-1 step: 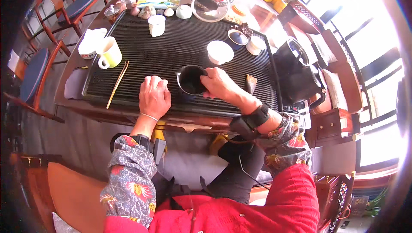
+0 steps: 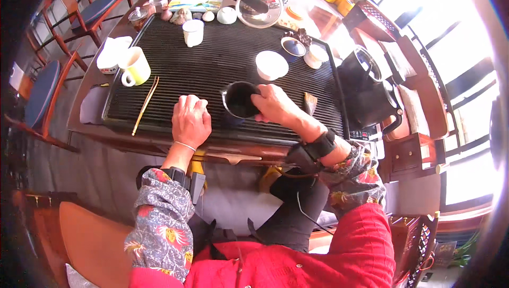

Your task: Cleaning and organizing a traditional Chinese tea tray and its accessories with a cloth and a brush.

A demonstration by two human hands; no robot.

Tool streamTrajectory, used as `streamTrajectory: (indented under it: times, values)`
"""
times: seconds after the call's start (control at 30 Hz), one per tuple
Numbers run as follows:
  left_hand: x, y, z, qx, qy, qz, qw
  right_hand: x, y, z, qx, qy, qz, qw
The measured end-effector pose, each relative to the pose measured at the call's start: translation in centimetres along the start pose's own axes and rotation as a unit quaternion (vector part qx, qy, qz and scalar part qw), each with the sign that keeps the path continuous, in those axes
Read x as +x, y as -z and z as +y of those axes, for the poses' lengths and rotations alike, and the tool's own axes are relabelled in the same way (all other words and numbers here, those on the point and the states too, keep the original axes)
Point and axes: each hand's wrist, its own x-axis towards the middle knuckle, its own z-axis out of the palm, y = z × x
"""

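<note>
My right hand (image 2: 274, 104) is closed on the side of a dark pitcher (image 2: 239, 101) with a pale spout lip, just above the near part of the black ribbed tea tray (image 2: 212, 68). Its dark inside faces me; what it holds, I cannot make out. To the left, my left hand (image 2: 191, 122) rests at the tray's near edge with curled fingers and no object showing in it. Beyond the pitcher stands a white bowl (image 2: 272, 66). Wooden tongs (image 2: 145, 105) lie on the tray's left side, and a small brush (image 2: 310, 103) lies right of my right hand.
A yellow-white mug (image 2: 136, 67) and a white cup (image 2: 193, 33) stand left and far. A blue-lidded piece (image 2: 293, 46) and another white cup (image 2: 316, 57) are at the far right. Black kettles (image 2: 366, 92) stand beside the tray. A round glass lid (image 2: 259, 7) leans at the back.
The pitcher and my right hand have shifted slightly to the right. My left hand stays where it was.
</note>
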Motion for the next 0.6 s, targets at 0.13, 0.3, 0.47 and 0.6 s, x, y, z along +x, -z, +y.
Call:
streamTrajectory:
  times: [0.13, 0.3, 0.47, 0.6]
  values:
    - [-0.4, 0.1, -0.4, 0.028, 0.005, -0.007, 1.000, -2.5, 3.7, -0.9, 0.148, -0.251, 0.047, 0.955]
    - [-0.2, -0.2, -0.7, 0.019, -0.004, -0.001, 1.000, -5.0, 6.1, 5.3, 0.110, -0.276, 0.109, 0.949]
    - [0.0, -0.1, -0.5, 0.020, -0.004, 0.006, 1.000, -6.1, 7.9, 8.2, 0.077, -0.272, 0.139, 0.949]
    - [-0.2, 0.0, -0.4, 0.019, -0.002, 0.001, 1.000, -6.1, 8.5, 9.4, 0.133, -0.301, 0.182, 0.927]
